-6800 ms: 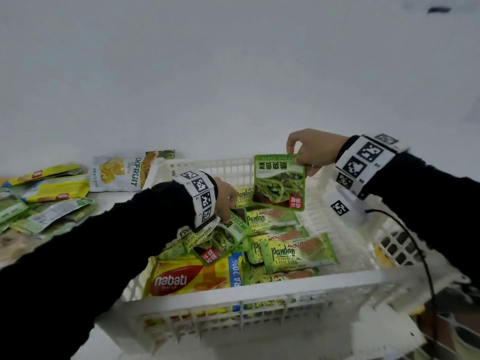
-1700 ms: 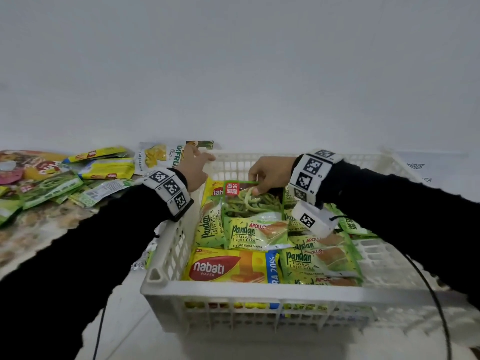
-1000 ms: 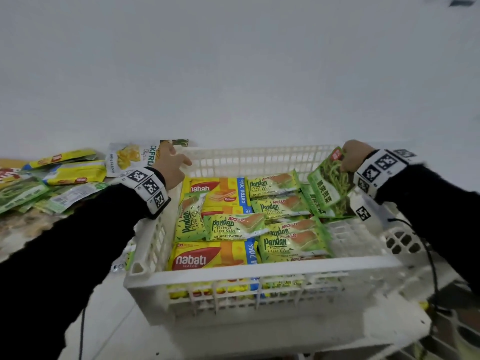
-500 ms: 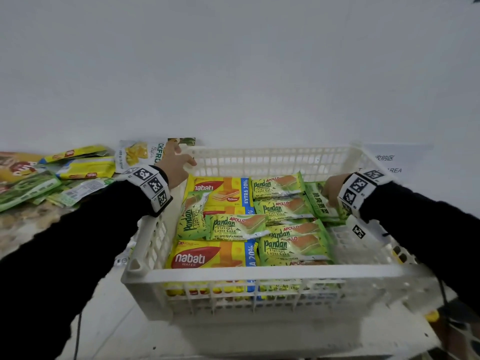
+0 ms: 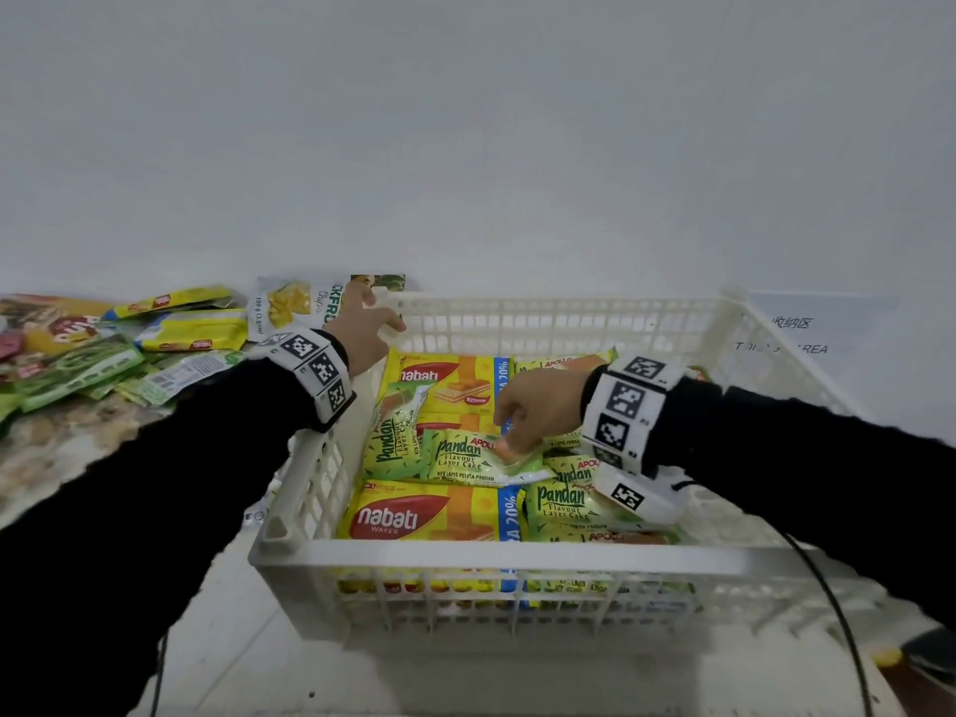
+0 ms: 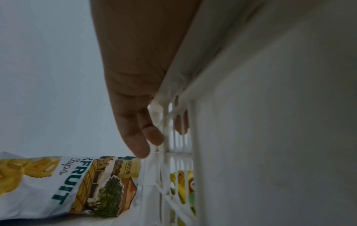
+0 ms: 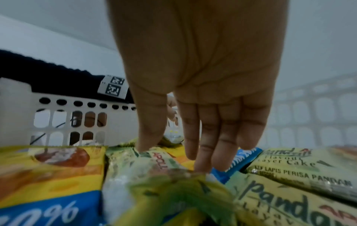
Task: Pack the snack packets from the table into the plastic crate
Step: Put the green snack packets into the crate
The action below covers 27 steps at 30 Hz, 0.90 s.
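The white slatted plastic crate stands before me, holding Nabati wafer packets and several green Pandan cake packets. My right hand reaches into the crate's middle and pinches the right end of one Pandan packet lying on top. In the right wrist view the right hand has its thumb and fingers pointing down onto that packet. My left hand holds the crate's back left corner. In the left wrist view its fingers lie outside the crate wall, the thumb inside.
A jackfruit chips bag leans by the wall just left of the crate. More yellow packets and green packets lie piled on the table at the left. A black cable hangs from my right wrist past the crate's front right corner.
My right hand left a green bean packet at the crate's right side and moved to the middle, onto a Pandan packet. My left hand has stayed on the back left corner.
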### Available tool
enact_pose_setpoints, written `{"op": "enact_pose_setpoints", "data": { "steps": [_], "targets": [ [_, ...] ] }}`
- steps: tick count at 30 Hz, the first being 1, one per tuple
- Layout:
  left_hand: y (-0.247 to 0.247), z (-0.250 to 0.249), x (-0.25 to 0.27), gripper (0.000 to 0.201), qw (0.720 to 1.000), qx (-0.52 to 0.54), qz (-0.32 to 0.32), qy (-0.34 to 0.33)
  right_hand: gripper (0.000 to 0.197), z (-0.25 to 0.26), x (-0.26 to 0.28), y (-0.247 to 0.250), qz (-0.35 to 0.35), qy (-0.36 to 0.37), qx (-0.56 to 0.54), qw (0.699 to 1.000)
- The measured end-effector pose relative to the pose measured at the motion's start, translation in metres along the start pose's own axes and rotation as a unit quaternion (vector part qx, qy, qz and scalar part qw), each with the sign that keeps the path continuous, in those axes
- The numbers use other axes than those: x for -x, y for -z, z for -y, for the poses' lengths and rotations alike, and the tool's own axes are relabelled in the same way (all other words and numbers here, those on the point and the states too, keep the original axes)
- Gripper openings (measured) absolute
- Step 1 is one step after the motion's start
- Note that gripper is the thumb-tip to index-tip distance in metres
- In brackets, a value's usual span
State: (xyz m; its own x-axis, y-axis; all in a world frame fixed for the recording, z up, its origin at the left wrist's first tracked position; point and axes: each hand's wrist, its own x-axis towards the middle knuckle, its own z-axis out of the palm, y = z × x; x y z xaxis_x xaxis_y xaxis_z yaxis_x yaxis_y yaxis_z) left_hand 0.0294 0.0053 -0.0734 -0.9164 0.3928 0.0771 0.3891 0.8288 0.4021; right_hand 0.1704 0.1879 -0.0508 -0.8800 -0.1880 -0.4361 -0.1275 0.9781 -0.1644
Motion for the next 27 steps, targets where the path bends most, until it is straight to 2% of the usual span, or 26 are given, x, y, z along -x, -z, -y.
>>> {"op": "enact_pose_setpoints", "data": {
  "steps": [6,9,11,13,18,20,22,24,27],
  "targets": [
    [-0.001,0.002,-0.001,0.039,1.000,0.007,-0.004,0.000,0.021,-0.004,-0.011,-0.005,0.016,0.002,-0.014,1.000],
    [-0.001,0.002,-0.001,0.039,1.000,0.005,-0.004,-0.001,0.007,-0.006,0.000,0.008,-0.009,0.016,-0.031,0.999],
    [-0.001,0.001,-0.001,0.039,1.000,0.008,-0.005,0.000,0.029,-0.012,0.009,0.018,-0.045,0.028,-0.026,0.998],
    [-0.002,0.002,-0.001,0.039,1.000,0.009,-0.006,0.002,0.034,-0.022,0.019,0.026,-0.066,0.031,-0.013,0.997],
    [-0.003,0.004,-0.003,0.040,1.000,0.006,-0.005,-0.001,0.013,-0.053,0.033,0.024,-0.001,-0.008,-0.019,1.000],
    [-0.003,0.003,-0.004,0.040,1.000,0.004,-0.004,0.000,0.018,-0.062,0.033,0.012,0.017,-0.027,-0.016,0.999],
    [-0.003,0.004,-0.004,0.040,1.000,0.001,-0.004,0.000,0.025,-0.070,0.030,0.002,0.003,-0.040,0.007,0.999],
    [-0.002,0.004,-0.004,0.040,1.000,-0.001,-0.002,0.000,0.018,-0.070,0.034,-0.003,-0.033,-0.045,0.041,0.998],
    [-0.002,0.004,-0.004,0.039,1.000,-0.004,0.000,-0.002,0.048,-0.065,0.041,-0.003,-0.076,-0.013,0.093,0.993]
  ]
}}
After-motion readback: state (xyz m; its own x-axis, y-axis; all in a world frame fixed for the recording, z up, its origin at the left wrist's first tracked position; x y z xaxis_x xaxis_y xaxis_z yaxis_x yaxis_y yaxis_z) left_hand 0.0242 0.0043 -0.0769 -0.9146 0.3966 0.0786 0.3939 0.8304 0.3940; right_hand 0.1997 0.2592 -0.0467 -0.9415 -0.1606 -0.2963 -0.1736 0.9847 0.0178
